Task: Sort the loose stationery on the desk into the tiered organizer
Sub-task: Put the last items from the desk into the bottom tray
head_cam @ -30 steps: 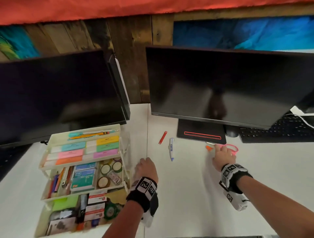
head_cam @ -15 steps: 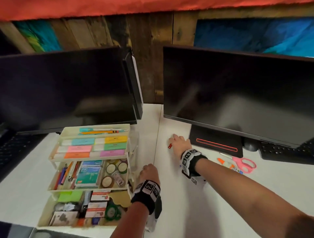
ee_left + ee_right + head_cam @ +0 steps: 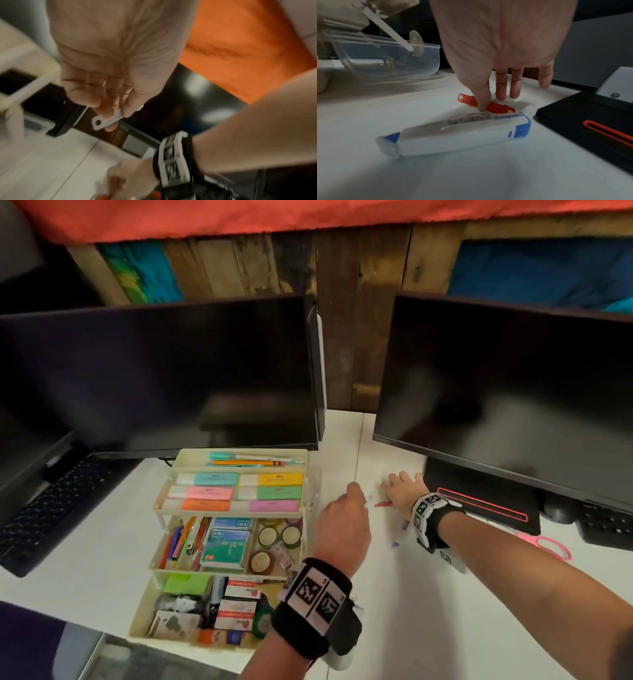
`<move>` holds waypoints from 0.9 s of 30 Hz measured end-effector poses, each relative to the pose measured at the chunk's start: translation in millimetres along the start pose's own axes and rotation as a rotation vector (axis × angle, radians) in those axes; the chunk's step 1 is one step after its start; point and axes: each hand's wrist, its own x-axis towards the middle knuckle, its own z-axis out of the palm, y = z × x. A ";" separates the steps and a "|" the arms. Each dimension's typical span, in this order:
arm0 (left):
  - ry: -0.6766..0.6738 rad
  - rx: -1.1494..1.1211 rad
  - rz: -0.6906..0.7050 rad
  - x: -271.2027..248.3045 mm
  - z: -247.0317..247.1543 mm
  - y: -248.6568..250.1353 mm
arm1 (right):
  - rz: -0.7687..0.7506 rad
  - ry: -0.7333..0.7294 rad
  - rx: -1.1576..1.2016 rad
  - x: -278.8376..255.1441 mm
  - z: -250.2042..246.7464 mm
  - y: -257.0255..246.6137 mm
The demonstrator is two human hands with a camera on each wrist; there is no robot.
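Note:
The cream tiered organizer (image 3: 191, 455) stands at the left of the desk, its three open tiers full of sticky notes, pens, staples and tape rolls. My right hand (image 3: 394, 484) lies with straight fingers over a red plastic strip (image 3: 383, 504); its thumb touches the red plastic strip (image 3: 496, 106). A white and blue correction tape (image 3: 457, 136) lies just in front of it and is partly under my wrist in the head view. My left hand (image 3: 354, 491) hovers beside the organizer and pinches a small white plastic strip (image 3: 106, 121) with a hole in one end.
Two dark monitors stand behind; the right one's black base (image 3: 479, 501) with a red line lies close to my right hand. Pink scissors (image 3: 548, 546) lie to the right. Keyboards sit at far left (image 3: 51, 508) and far right (image 3: 606, 525). A clear plastic lid (image 3: 385, 58) hangs off the organizer.
My right hand left the scissors and moved left to the red strip. My left hand rose from beside the organizer and moved forward towards the right hand.

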 end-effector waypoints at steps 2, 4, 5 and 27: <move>0.080 -0.095 0.019 -3.6 -19.2 -3.5 | -0.006 0.123 0.026 0.5 1.0 -2.9; 0.115 -0.154 -0.001 -8.7 -36.8 -17.1 | 0.038 0.307 0.219 2.2 1.1 -6.9; 0.111 -0.177 -0.019 -11.6 -45.8 -27.1 | 0.080 0.396 0.398 -0.4 -0.6 -10.3; 0.008 0.024 -0.469 -45.4 -100.5 -215.3 | -0.279 0.384 1.241 -125.7 -51.4 -232.0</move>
